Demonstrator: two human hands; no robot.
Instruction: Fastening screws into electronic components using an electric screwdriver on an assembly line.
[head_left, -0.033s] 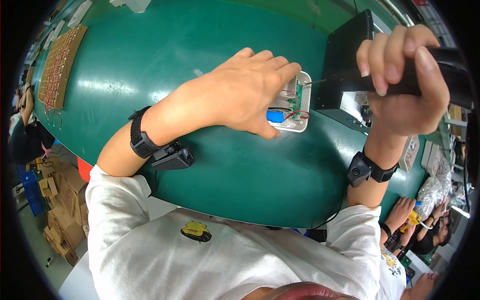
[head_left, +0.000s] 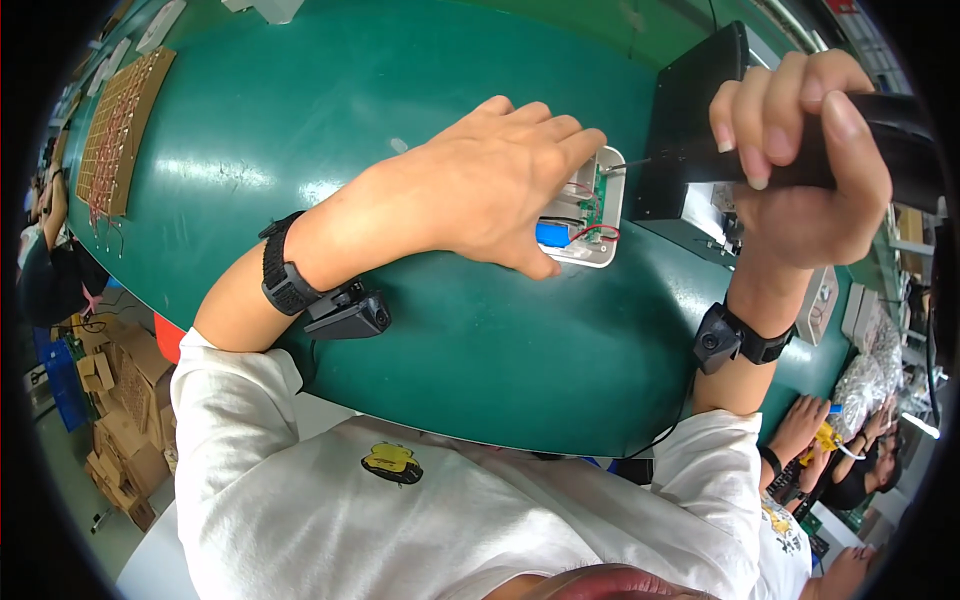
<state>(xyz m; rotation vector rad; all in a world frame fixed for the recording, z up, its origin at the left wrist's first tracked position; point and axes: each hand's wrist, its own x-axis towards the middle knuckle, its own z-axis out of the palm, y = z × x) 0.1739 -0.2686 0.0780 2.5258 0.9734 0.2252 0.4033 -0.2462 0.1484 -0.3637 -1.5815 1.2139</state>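
A white plastic housing (head_left: 606, 256) lies on the green table. Inside it are a green circuit board (head_left: 598, 195), a blue battery (head_left: 552, 235) and red wires (head_left: 600, 229). My left hand (head_left: 515, 185) lies over the housing's left part and grips it, hiding that side. In my right hand (head_left: 805, 150), fingers wrap round a black electric screwdriver (head_left: 908, 145). Its thin bit (head_left: 630, 164) points left and meets the board near the housing's upper right corner. Whether a screw sits under the tip is too small to tell.
A black machine (head_left: 690, 120) stands just right of the housing, below the screwdriver. At the far left is a cardboard tray with wired parts (head_left: 122, 130). Cardboard boxes (head_left: 130, 410) are piled left of the table. Another person's hands (head_left: 800, 430) work at the lower right.
The housing and my left hand have shifted very slightly down and right. My right hand has moved a touch left. Both grips stay as they were.
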